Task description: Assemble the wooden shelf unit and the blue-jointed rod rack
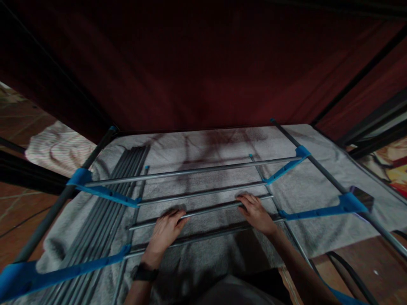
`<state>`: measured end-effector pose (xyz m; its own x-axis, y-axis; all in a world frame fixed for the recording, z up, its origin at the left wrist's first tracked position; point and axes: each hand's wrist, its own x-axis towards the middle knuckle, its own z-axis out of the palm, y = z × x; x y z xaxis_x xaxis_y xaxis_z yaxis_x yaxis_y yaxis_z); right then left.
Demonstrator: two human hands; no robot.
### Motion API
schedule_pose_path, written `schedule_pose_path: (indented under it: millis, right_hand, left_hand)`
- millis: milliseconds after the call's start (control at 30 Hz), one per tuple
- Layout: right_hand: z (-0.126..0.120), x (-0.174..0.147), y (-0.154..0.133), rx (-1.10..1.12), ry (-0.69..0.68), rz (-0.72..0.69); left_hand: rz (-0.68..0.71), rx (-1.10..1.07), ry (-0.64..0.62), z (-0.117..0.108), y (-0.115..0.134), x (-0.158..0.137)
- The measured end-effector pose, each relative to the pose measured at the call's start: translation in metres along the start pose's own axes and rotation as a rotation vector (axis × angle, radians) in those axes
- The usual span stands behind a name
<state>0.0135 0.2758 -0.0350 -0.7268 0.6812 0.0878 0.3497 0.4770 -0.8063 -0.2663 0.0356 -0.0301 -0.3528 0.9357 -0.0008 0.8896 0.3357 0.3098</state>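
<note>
- Head view: a grey metal rod (203, 209) lies crosswise in a half-built rack frame, its long axis running left to right and rising slightly toward the right end.
- The left hand (165, 233) grips the rod near its left end, fingers curled over it; a dark watch (144, 273) sits on that wrist.
- The right hand (256, 214) is closed on the same rod near its right end, fingers wrapped over the top.
- Parallel rods lie beyond and in front of it, each ending in blue plastic connectors (104, 192) on the side rails; the farthest rod (190, 171) spans between the left and right rails.
- The right rail (321, 171) runs diagonally from the far middle toward the near right corner.
- A bundle of spare grey rods (104, 220) lies lengthwise along the left edge of a grey towel (210, 148), pointing away from the person.
- The towel covers the floor beneath the frame; brown tiled floor (19, 220) shows at the left and near right.
- A dark red fabric wall (197, 63) rises behind the towel's far edge.
</note>
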Motion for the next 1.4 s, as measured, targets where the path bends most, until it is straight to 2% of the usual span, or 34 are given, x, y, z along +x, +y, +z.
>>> schedule_pose_path:
  millis: [67, 200, 333, 500, 567, 800, 1100, 1167, 1300, 1400]
  right_hand:
    - [-0.002, 0.002, 0.01, -0.144, -0.032, -0.053]
    - [-0.003, 0.007, 0.027, -0.293, 0.007, -0.056]
    - [-0.001, 0.008, 0.032, -0.248, -0.013, -0.076]
    - [-0.001, 0.003, 0.034, -0.057, -0.042, -0.054]
    - [-0.002, 0.0, 0.036, -0.045, -0.032, -0.049]
    - [-0.004, -0.022, 0.046, -0.329, 0.01, -0.195]
    - [-0.013, -0.042, 0.067, -0.472, 0.082, -0.272]
    - [-0.019, -0.042, 0.076, -0.485, 0.078, -0.352]
    - [-0.033, -0.041, 0.091, -0.531, -0.044, -0.629]
    - [-0.037, -0.043, 0.096, -0.621, -0.079, -0.722]
  left_hand:
    - [-0.002, -0.002, -0.011, -0.001, 0.001, 0.0]
    - [-0.003, -0.02, 0.024, -0.001, 0.001, 0.001]
    - [-0.015, -0.044, 0.09, 0.001, 0.002, -0.002]
    - [-0.002, -0.062, 0.096, 0.001, 0.005, -0.007]
    - [0.006, -0.058, 0.104, 0.002, 0.007, -0.009]
    - [-0.01, -0.007, 0.144, 0.0, 0.022, -0.02]
    - [-0.072, -0.037, 0.152, -0.001, 0.047, -0.034]
    - [-0.068, -0.068, 0.141, 0.001, 0.048, -0.038]
    - [-0.055, -0.103, 0.129, 0.005, 0.049, -0.043]
    - [-0.052, -0.112, 0.141, 0.007, 0.048, -0.044]
